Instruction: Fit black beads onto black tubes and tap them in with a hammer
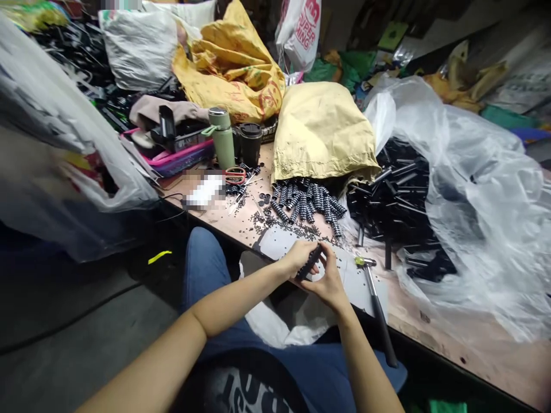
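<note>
My left hand [298, 257] and my right hand [329, 280] meet at the near edge of the wooden table [434, 312], both closed around one small black ribbed part [310, 262] held between them. Just beyond lies a pile of black ribbed parts [307, 203] spilling from a yellow sack [321, 129]. A hammer [375, 301] with a black handle lies on the table just right of my right hand.
A clear plastic bag [473, 189] of black tubes [398, 201] fills the right side. A green flask [222, 136], a black cup [250, 143], red scissors [235, 175] and a pink tray [181, 158] stand at the left. Sacks pile up behind.
</note>
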Motion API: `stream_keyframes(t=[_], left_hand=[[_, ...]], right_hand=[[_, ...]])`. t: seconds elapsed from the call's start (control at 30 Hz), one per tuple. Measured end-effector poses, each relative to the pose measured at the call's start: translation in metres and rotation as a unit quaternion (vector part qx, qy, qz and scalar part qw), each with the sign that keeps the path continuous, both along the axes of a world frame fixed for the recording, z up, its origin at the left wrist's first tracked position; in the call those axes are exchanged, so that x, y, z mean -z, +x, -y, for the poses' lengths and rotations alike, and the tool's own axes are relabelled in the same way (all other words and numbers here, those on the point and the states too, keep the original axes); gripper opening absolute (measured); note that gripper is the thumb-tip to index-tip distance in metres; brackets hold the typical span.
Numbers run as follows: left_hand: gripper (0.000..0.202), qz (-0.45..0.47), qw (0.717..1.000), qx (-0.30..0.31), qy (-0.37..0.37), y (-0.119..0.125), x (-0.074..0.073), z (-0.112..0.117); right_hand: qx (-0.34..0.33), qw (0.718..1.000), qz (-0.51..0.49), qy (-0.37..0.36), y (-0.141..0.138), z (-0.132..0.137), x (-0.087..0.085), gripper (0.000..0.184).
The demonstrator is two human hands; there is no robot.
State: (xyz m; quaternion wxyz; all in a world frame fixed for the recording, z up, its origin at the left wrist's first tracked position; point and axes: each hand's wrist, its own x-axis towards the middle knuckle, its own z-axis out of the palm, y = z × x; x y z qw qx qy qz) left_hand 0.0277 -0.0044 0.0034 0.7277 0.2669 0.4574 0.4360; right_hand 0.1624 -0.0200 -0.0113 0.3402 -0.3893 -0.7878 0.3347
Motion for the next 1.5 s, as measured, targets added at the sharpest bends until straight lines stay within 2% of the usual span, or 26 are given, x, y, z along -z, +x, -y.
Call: stream_keyframes(t=[0.07, 0.1, 0.13, 0.17, 0.23, 0.3, 0.4, 0.43, 0.47, 0.53, 0.57, 0.63, 0.73, 0.83, 0.9, 0.97, 1.07, 1.13, 1.23, 1.4, 1.5], left_hand=[[0.034, -0.057, 0.997, 0.014, 0.048, -0.002, 0.004, 0.000], [0.034, -0.112, 0.989, 0.012, 0.099, -0.002, 0.007, 0.001], [0.034, -0.184, 0.969, 0.005, 0.166, -0.002, 0.011, 0.003], [0.035, -0.268, 0.934, -0.001, 0.237, -0.001, 0.015, 0.005], [0.045, -0.432, 0.835, 0.011, 0.340, 0.002, 0.025, 0.009], [0.048, -0.545, 0.747, 0.059, 0.377, 0.004, 0.035, 0.010], [0.037, -0.625, 0.655, 0.125, 0.407, 0.000, 0.045, 0.007], [0.034, -0.640, 0.627, 0.139, 0.422, -0.003, 0.047, 0.006], [0.034, -0.652, 0.601, 0.149, 0.437, -0.006, 0.048, 0.004], [0.036, -0.674, 0.555, 0.162, 0.460, -0.014, 0.049, 0.002], [0.038, -0.684, 0.537, 0.165, 0.466, -0.017, 0.049, 0.002], [0.039, -0.698, 0.510, 0.170, 0.473, -0.021, 0.048, 0.002], [0.040, -0.713, 0.488, 0.170, 0.475, -0.025, 0.047, 0.003], [0.039, -0.714, 0.480, 0.167, 0.482, -0.025, 0.047, 0.007], [0.039, -0.714, 0.484, 0.162, 0.479, -0.024, 0.048, 0.011], [0.039, -0.717, 0.488, 0.156, 0.473, -0.023, 0.049, 0.013], [0.040, -0.717, 0.491, 0.152, 0.471, -0.023, 0.050, 0.014], [0.041, -0.717, 0.491, 0.151, 0.471, -0.021, 0.050, 0.015], [0.042, -0.721, 0.490, 0.149, 0.468, -0.013, 0.051, 0.019], [0.056, -0.713, 0.491, 0.155, 0.476, 0.009, 0.064, 0.030], [0.057, -0.709, 0.497, 0.170, 0.471, 0.014, 0.071, 0.032]], right_hand=[[0.032, 0.999, 0.030, 0.016, -0.002, -0.003, 0.006, 0.098], [0.050, 0.997, 0.044, 0.030, -0.002, -0.006, 0.011, 0.097], [0.069, 0.995, 0.057, 0.047, -0.003, -0.009, 0.017, 0.094], [0.090, 0.992, 0.068, 0.062, -0.004, -0.012, 0.024, 0.090], [0.128, 0.985, 0.088, 0.082, -0.004, -0.018, 0.038, 0.078], [0.147, 0.978, 0.112, 0.092, 0.001, -0.020, 0.047, 0.071], [0.185, 0.957, 0.183, 0.126, 0.029, -0.014, 0.045, 0.077], [0.220, 0.940, 0.221, 0.137, 0.044, -0.009, 0.041, 0.077], [0.290, 0.906, 0.270, 0.147, 0.062, -0.004, 0.037, 0.074], [0.406, 0.819, 0.388, 0.119, 0.097, 0.008, 0.030, 0.063], [0.419, 0.795, 0.428, 0.098, 0.113, 0.013, 0.029, 0.058], [0.414, 0.774, 0.474, 0.076, 0.134, 0.019, 0.031, 0.057], [0.418, 0.791, 0.446, 0.038, 0.136, 0.021, 0.032, 0.060], [0.417, 0.847, 0.323, -0.066, 0.114, 0.025, 0.018, 0.062], [0.319, 0.912, 0.230, -0.117, 0.096, 0.031, 0.002, 0.058], [0.267, 0.935, 0.191, -0.135, 0.079, 0.036, -0.012, 0.055], [0.306, 0.932, 0.165, -0.099, 0.060, 0.040, -0.018, 0.049], [0.305, 0.921, 0.220, -0.097, 0.054, 0.043, -0.016, 0.045], [0.258, 0.906, 0.312, -0.123, 0.049, 0.047, -0.018, 0.040], [0.228, 0.942, 0.244, -0.043, 0.025, 0.060, -0.037, 0.044], [0.148, 0.930, 0.331, -0.056, 0.003, 0.062, -0.037, 0.039]])
